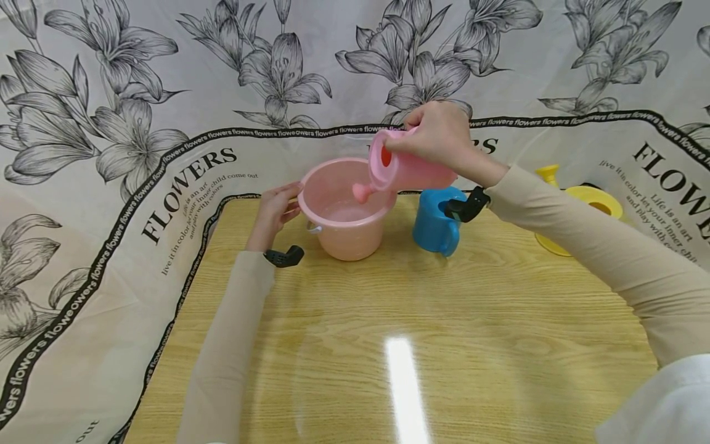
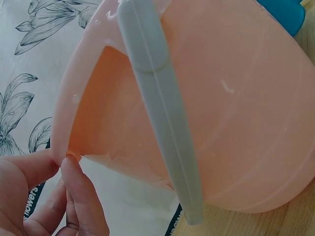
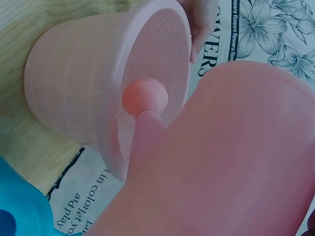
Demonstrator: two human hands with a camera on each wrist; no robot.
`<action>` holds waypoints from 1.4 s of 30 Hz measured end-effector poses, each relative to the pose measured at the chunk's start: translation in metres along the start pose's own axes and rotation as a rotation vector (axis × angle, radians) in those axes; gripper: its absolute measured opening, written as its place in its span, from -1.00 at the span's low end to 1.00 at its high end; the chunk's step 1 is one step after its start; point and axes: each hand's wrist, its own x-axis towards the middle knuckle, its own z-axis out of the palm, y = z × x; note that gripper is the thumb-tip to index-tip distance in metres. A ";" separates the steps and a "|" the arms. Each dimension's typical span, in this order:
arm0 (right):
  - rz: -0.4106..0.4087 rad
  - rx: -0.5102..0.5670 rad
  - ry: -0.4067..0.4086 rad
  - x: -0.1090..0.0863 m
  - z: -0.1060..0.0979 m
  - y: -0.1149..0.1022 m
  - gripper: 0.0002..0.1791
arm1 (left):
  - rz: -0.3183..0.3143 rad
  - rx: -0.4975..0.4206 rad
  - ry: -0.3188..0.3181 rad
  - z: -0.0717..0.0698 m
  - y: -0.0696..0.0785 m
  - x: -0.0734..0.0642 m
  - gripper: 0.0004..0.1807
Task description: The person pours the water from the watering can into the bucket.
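Observation:
A pink bucket [image 1: 350, 237] stands upright on the table, its pale handle [image 2: 165, 118] hanging down the side. My left hand [image 1: 273, 213] pinches the bucket's rim between thumb and fingers, as the left wrist view shows closely. In my right hand [image 1: 438, 139] is a pink watering can [image 1: 416, 169], gripped near its top and tilted on its side above the bucket's right edge. Its round spout head [image 3: 145, 97] points into the bucket's mouth. Small droplets dot the bucket's inner wall in the right wrist view.
Right of the bucket stands a blue watering can [image 1: 432, 222], partly under my right wrist. A yellow watering can [image 1: 593, 200] stands farther right, partly hidden by my right sleeve. A flower-printed cloth [image 1: 310, 37] hangs behind the wooden table [image 1: 344, 345].

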 end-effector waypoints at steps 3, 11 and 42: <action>-0.012 0.000 0.012 0.000 0.001 0.000 -0.42 | 0.000 0.005 -0.002 0.000 0.000 -0.001 -0.59; -0.025 0.025 0.001 -0.005 0.006 0.003 -0.42 | -0.022 0.007 -0.011 -0.002 -0.008 -0.003 -0.59; -0.121 0.078 0.076 -0.013 0.014 0.009 -0.50 | -0.006 0.044 0.000 -0.002 0.002 -0.003 -0.59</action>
